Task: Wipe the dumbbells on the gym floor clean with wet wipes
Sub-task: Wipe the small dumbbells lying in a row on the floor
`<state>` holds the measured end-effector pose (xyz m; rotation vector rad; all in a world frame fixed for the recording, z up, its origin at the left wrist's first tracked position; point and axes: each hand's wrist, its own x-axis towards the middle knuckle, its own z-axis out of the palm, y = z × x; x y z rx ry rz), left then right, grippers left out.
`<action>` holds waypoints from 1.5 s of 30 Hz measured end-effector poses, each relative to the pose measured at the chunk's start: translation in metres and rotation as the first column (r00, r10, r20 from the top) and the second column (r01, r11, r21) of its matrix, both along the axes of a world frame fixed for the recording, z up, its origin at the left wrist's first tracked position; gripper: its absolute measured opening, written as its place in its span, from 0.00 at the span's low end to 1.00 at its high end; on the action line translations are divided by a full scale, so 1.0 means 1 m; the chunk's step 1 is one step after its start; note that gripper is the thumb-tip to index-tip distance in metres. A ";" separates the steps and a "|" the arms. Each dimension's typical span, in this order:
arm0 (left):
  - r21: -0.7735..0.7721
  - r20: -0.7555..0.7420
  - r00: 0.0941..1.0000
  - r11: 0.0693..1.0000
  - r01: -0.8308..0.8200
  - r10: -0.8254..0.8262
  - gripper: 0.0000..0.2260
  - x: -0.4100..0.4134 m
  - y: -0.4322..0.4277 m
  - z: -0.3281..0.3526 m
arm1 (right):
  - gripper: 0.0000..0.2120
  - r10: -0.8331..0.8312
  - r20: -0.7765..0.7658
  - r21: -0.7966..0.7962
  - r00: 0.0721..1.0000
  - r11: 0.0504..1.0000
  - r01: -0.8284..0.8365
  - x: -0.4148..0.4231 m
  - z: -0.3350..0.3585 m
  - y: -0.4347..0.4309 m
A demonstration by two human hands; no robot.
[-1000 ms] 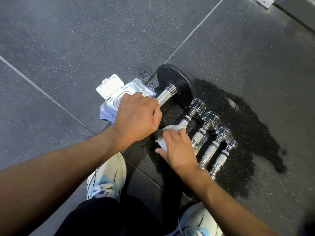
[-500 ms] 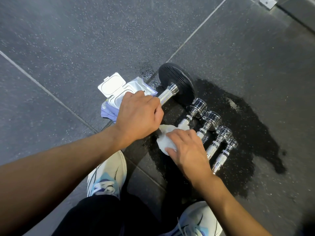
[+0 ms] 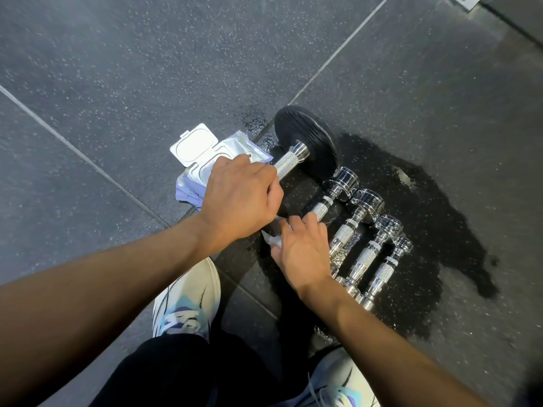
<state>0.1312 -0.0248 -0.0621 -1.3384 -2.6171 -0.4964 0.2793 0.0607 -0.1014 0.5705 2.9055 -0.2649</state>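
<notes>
My left hand [image 3: 241, 198] grips the knurled handle of a large dumbbell [image 3: 305, 142] with a black plate at its far end. My right hand [image 3: 302, 251] presses a white wet wipe [image 3: 271, 237] against the near part of that dumbbell, just under my left hand. Its near end is hidden by both hands. Several small chrome dumbbells [image 3: 364, 230] lie side by side to the right of my right hand. A wet wipe pack [image 3: 205, 160] with its lid flipped open lies behind my left hand.
The floor is dark speckled rubber tile [image 3: 117, 69] with pale seams. A dark wet patch [image 3: 426, 215] spreads under and to the right of the dumbbells. My two pale sneakers [image 3: 188, 301] stand at the bottom, close to the weights.
My right hand has drawn the wipe leftward and nearer, tucking it under my left hand. My left hand has kept its grip on the handle.
</notes>
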 end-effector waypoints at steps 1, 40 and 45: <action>0.001 0.000 1.000 1.000 0.002 -0.002 0.12 0.000 0.000 0.000 | 0.19 0.010 0.003 0.007 1.000 1.000 -0.010 -0.001 0.001 0.000; 0.000 0.002 1.000 1.000 -0.007 0.007 0.13 0.001 0.000 -0.002 | 0.28 -0.301 0.034 -0.175 0.953 0.937 0.302 0.033 0.012 0.003; 0.007 0.017 1.000 1.000 -0.006 0.006 0.13 0.000 0.000 -0.002 | 0.27 -0.253 0.072 -0.150 0.965 0.954 0.261 0.030 0.021 0.005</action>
